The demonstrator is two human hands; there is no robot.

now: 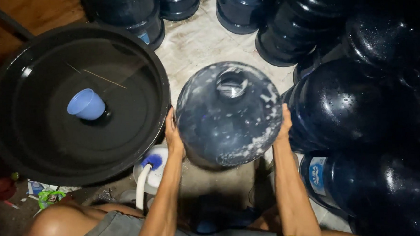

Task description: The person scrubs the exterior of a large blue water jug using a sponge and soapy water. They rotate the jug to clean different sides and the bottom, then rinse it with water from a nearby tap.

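A large blue water jug [228,113], streaked with white soap foam, is held up in front of me with its open neck toward the camera. My left hand [173,134] presses flat against its left side and my right hand [284,124] against its right side. Both arms reach up from the bottom of the view.
A wide black basin [39,155] full of water sits at left with a small blue cup [86,104] floating in it. A white brush with blue bristles [150,164] lies below the basin. Several dark blue jugs [343,101] crowd the right side and the back.
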